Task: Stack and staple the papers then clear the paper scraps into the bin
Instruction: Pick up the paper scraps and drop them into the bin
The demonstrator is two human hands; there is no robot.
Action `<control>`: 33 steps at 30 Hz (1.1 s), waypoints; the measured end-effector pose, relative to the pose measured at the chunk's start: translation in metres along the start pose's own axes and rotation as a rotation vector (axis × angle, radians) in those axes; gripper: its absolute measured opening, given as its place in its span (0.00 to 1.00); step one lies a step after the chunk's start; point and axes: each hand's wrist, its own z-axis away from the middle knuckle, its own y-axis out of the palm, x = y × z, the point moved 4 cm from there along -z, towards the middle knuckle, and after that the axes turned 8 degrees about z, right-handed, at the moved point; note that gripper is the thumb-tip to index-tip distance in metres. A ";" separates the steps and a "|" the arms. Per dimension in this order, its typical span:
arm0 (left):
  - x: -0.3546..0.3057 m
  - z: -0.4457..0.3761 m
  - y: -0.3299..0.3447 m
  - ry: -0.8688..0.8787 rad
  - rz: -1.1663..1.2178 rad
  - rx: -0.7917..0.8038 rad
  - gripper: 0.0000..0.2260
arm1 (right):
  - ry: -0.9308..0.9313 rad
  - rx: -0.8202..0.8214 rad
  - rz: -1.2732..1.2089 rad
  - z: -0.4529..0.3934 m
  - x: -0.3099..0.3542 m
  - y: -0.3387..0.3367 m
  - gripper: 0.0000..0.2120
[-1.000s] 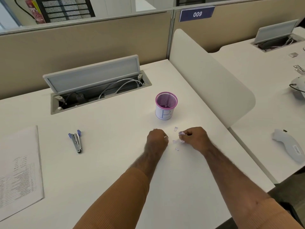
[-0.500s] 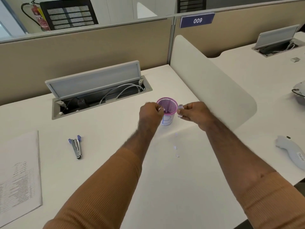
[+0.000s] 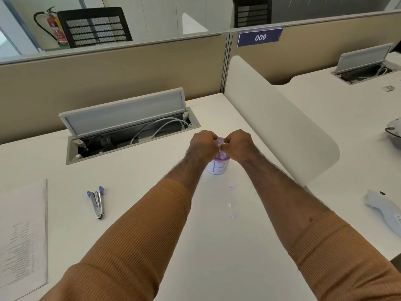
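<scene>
- White office tabletop, fenced behind by tan cubicle partitions, carries everything in view.
- Small round bin with a pink mesh rim and a white label bearing a blue letter B stands upright near the middle of the tabletop, mostly covered from above by both hands.
- Left hand and right hand meet directly over the bin's mouth, fingers curled in and pinched together on small pale paper scraps held between them.
- Few more tiny white paper bits lie loose on the tabletop just in front of the bin, between the two forearms.
- Both forearms wear ribbed rust-orange sleeves pushed partway up.
- Silver stapler with blue plastic ends lies flat to the left, well apart from the bin.
- Printed white paper stack rests at the tabletop's left edge, beyond the stapler.
- Grey cable hatch stands propped open behind the hands, with white cables inside.
- White curved divider panel rises to the right of the bin.
</scene>
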 end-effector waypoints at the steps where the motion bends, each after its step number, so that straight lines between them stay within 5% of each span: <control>1: -0.001 0.000 -0.001 0.003 0.000 -0.001 0.15 | 0.001 -0.002 0.005 0.000 0.001 0.000 0.13; 15: 0.003 0.007 -0.008 0.044 0.088 -0.057 0.17 | -0.030 -0.097 -0.131 0.006 0.001 -0.008 0.08; 25: 0.035 0.062 -0.004 0.243 0.269 -0.384 0.13 | 0.119 -0.242 -0.655 0.050 -0.064 -0.014 0.06; 28: 0.068 0.090 0.030 0.193 0.238 -0.299 0.15 | 0.177 -0.089 -0.441 0.074 -0.100 0.022 0.08; 33: 0.102 0.125 0.097 0.089 0.038 0.119 0.19 | -0.077 0.128 -0.056 0.097 -0.106 0.072 0.21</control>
